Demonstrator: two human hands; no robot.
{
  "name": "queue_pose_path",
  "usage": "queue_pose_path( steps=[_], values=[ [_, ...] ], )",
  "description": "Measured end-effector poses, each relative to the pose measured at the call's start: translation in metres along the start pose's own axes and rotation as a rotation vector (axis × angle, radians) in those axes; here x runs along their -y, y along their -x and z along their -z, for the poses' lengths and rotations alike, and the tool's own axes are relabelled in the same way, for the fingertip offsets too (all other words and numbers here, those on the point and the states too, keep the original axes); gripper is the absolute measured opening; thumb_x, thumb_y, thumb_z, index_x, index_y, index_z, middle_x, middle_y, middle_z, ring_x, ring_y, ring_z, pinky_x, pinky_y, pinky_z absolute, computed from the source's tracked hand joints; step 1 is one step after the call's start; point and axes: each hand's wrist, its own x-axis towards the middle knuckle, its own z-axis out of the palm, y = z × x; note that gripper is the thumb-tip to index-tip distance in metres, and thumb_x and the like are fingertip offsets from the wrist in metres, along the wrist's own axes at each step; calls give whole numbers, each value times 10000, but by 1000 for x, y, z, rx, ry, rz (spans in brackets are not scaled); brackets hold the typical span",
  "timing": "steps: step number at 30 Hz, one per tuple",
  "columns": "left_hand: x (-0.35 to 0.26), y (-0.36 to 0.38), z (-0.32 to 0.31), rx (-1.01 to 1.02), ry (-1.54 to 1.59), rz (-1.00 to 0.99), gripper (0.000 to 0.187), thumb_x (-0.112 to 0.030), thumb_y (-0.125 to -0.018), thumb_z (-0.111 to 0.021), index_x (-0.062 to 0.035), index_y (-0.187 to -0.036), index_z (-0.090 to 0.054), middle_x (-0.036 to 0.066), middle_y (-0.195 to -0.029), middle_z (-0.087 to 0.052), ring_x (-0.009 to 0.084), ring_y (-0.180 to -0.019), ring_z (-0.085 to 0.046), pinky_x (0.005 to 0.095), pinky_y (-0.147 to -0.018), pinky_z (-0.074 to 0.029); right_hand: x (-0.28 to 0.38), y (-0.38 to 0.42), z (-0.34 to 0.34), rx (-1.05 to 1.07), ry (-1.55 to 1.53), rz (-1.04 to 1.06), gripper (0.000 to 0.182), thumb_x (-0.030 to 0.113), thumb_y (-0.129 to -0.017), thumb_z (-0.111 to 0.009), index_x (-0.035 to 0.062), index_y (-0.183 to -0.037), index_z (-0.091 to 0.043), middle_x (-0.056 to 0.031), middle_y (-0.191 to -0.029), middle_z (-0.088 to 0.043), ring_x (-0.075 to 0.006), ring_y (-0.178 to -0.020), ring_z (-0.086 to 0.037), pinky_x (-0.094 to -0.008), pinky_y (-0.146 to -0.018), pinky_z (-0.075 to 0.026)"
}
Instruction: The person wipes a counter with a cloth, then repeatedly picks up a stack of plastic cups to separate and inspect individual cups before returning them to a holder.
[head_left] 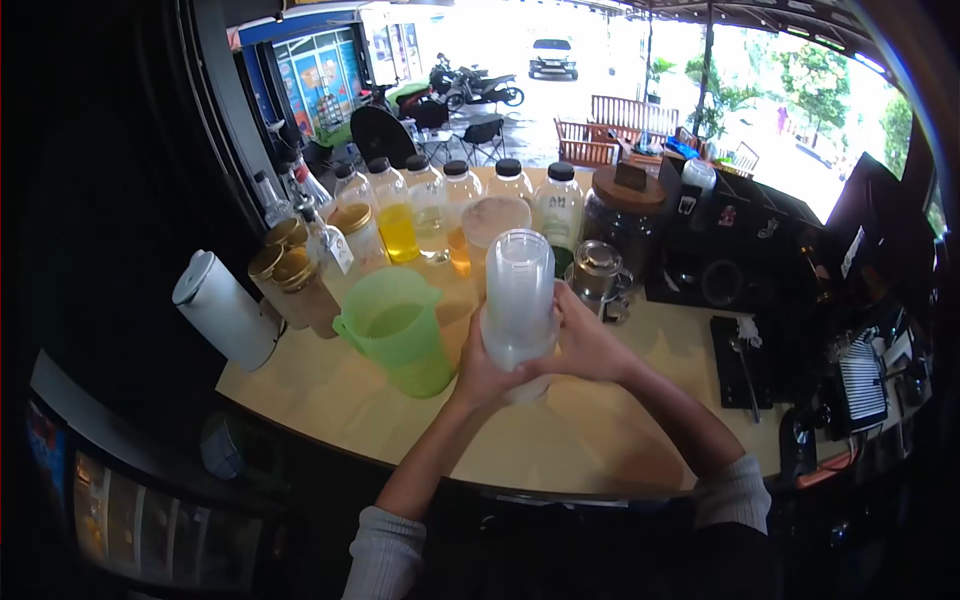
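Observation:
In the middle of the head view stands a tall, translucent stack of plastic cups (519, 290), narrow end up. My left hand (486, 368) wraps round its lower left side. My right hand (592, 338) closes on the lower right side, and the thumbs come together at the front. Just left of my left hand is a green translucent pitcher (400, 345) with liquid inside. Behind the stack, a large container (496, 215) holds something pale and frothy on top. A glass jug with a lid (597, 270) is beyond my right hand.
Several black-capped bottles (397, 225) line the back of the wooden counter (600, 440). Gold-lidded jars (295, 275) and a white electric kettle (222, 310) stand at left. On the right are a wood-lidded dark jar (627, 205), a black tray with a spoon (740, 365) and dark equipment.

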Motion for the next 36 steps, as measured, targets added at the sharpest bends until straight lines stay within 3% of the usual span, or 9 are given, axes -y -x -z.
queue_pose_path(
  steps=[3,8,17,19,23,28,30,32,36],
  values=[
    [5,-4,-2,-44,9,11,1025,-203,-504,-865,-44,-1328,-277,135,-1222,-493,242,-1116,-509,381,-927,-435,3,-17,-22,-200,53,80,1003,243,-511,-839,-15,-1292,-266,-163,-1224,-410,-255,-1176,-421,-365,-990,-353],
    [-2,-5,2,-43,-12,22,989,-144,-477,-863,-50,-1303,-327,120,-1179,-534,229,-1085,-534,369,-909,-450,7,-16,-29,-207,-46,-2,1016,280,-514,-833,-28,-1296,-262,-179,-1205,-434,-287,-1149,-457,-369,-987,-362],
    [-1,-7,1,-65,3,5,903,-160,-489,-848,-41,-1258,-391,116,-1127,-571,221,-1023,-572,360,-868,-475,13,-18,-26,-257,64,-36,901,283,-500,-813,-19,-1204,-340,-202,-1111,-519,-312,-1045,-540,-389,-907,-415],
    [-4,-6,-1,-72,32,30,892,-169,-493,-845,-28,-1249,-393,119,-1118,-576,226,-1019,-576,361,-863,-477,14,-18,-24,-197,63,-78,1004,281,-518,-815,-8,-1316,-281,-170,-1223,-465,-270,-1148,-475,-381,-981,-373],
    [-4,-7,2,-36,3,-2,903,-178,-512,-844,-25,-1264,-368,133,-1134,-564,242,-1041,-565,374,-875,-468,13,-21,-22,-204,92,-18,990,253,-523,-828,4,-1317,-291,-149,-1216,-473,-251,-1138,-477,-376,-983,-374],
    [10,-1,1,-74,-35,-59,1004,-248,-537,-850,-22,-1320,-264,178,-1236,-462,299,-1133,-488,405,-934,-416,40,-38,-6,-291,-114,-27,946,191,-552,-849,-2,-1302,-306,-128,-1213,-476,-216,-1146,-469,-352,-990,-371],
    [5,3,-1,-85,-60,-49,1020,-255,-543,-846,-14,-1328,-241,184,-1267,-421,308,-1166,-450,409,-960,-388,38,-44,0,-348,-49,29,917,196,-568,-848,-12,-1286,-317,-129,-1206,-480,-211,-1136,-479,-349,-985,-375],
    [3,4,-3,-87,-78,-54,1036,-261,-549,-842,-5,-1336,-219,190,-1298,-380,317,-1198,-412,414,-985,-359,49,-46,7,-433,-233,42,898,236,-563,-851,-24,-1252,-336,-141,-1155,-502,-212,-1086,-504,-339,-926,-423],
    [-5,8,-9,-200,-148,-195,1017,-241,-590,-817,20,-1347,-190,211,-1333,-303,346,-1258,-311,440,-1028,-284,44,-24,19,-531,-292,-13,840,236,-675,-785,6,-1294,-267,-125,-1153,-493,-182,-1075,-514,-315,-908,-428]
  ],
)
